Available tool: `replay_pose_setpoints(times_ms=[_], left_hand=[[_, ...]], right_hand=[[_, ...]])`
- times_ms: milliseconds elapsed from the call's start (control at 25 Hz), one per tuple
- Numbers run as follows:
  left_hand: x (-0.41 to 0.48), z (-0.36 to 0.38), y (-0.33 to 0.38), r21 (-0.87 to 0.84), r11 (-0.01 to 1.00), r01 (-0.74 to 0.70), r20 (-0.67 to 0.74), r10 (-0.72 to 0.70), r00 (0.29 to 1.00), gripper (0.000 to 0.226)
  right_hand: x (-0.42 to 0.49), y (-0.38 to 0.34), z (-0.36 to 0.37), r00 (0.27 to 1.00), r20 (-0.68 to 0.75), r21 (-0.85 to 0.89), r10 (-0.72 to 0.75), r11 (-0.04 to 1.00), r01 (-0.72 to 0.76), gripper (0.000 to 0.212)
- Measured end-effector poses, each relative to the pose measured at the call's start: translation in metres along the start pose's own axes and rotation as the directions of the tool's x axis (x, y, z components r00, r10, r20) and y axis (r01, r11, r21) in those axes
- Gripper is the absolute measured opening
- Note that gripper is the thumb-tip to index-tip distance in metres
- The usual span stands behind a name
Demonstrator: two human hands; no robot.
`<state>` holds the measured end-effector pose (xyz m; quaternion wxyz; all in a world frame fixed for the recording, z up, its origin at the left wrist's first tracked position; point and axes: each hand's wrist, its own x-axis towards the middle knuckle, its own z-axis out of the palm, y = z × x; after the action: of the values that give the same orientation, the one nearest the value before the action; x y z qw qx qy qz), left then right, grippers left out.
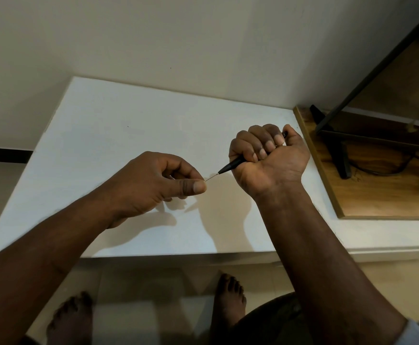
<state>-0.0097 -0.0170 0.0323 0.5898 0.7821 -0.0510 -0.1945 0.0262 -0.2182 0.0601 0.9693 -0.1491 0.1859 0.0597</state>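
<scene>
My right hand (268, 155) grips a thin black pen-like tool (230, 166) in a fist, its tapered end pointing left and down; the tool's other end peeks out by the thumb. A fine pale tip (212, 177) sticks out of that tapered end. My left hand (158, 185) pinches the far end of this tip between thumb and forefinger. Both hands hover above a white tabletop (118, 135).
A wooden board (377, 192) lies to the right of the white tabletop, carrying a black metal stand (337, 145) and a dark cable. A wall rises behind the table. Below the front edge, bare feet (228, 302) stand on a tiled floor.
</scene>
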Motion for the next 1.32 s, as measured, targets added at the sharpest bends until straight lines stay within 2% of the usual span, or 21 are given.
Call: replay_pose_setpoints(times_ms=[1320], left_hand=[[0.0008,0.0069,-0.0016,-0.026,1.0,-0.003,-0.049,0.001,0.999,0.04]], right_hand=[[-0.0004,0.0039,-0.0018,1.0,0.005,-0.016,0.011,1.0,-0.011,0.05]])
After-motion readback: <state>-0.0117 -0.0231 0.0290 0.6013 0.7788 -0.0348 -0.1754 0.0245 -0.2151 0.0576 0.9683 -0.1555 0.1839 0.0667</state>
